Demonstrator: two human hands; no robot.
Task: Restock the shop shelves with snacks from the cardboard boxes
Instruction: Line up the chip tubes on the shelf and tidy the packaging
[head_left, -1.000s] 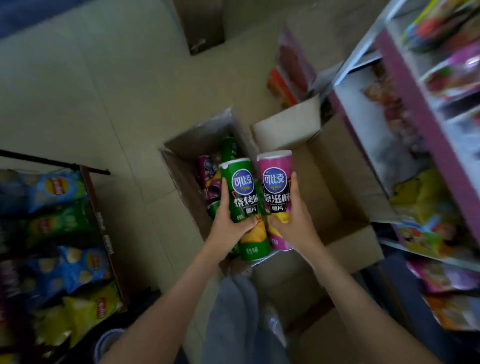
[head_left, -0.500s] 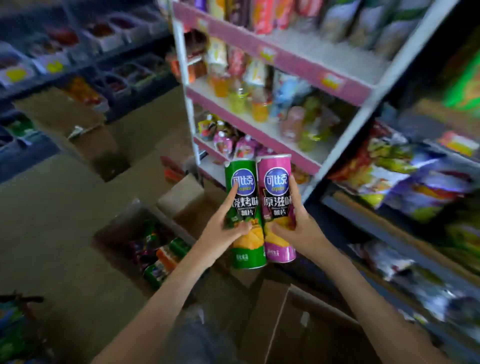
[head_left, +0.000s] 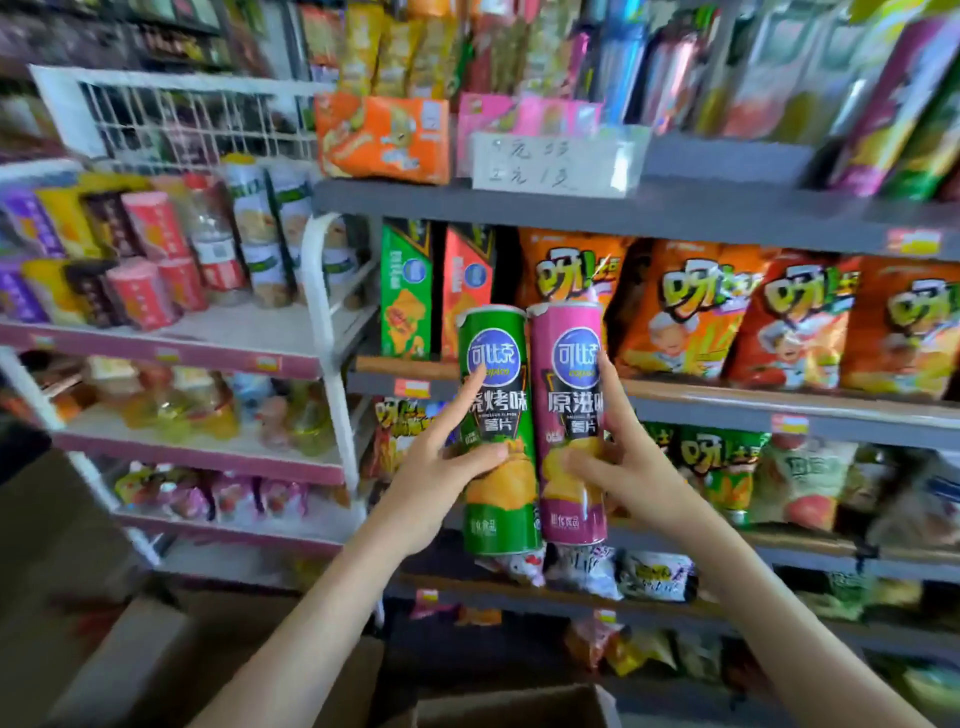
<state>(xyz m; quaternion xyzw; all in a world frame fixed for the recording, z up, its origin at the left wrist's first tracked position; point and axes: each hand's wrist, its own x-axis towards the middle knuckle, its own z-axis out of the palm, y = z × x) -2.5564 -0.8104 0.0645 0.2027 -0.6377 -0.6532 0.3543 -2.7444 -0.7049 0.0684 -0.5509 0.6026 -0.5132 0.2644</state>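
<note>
The green can and the pink can stand upright side by side, touching, held up in front of the grey shelves. Their backs are hidden, and fingers cover part of each label. The left hand grips the green can round its middle, thumb across the front and forefinger stretched up the side. The right hand grips the pink can the same way. Behind them orange crisp bags fill one shelf (the print is blurred), with two tall cartons just left of the cans. A white rack of cups and bottles stands further left. A cardboard box is cut off by the bottom edge.
</note>
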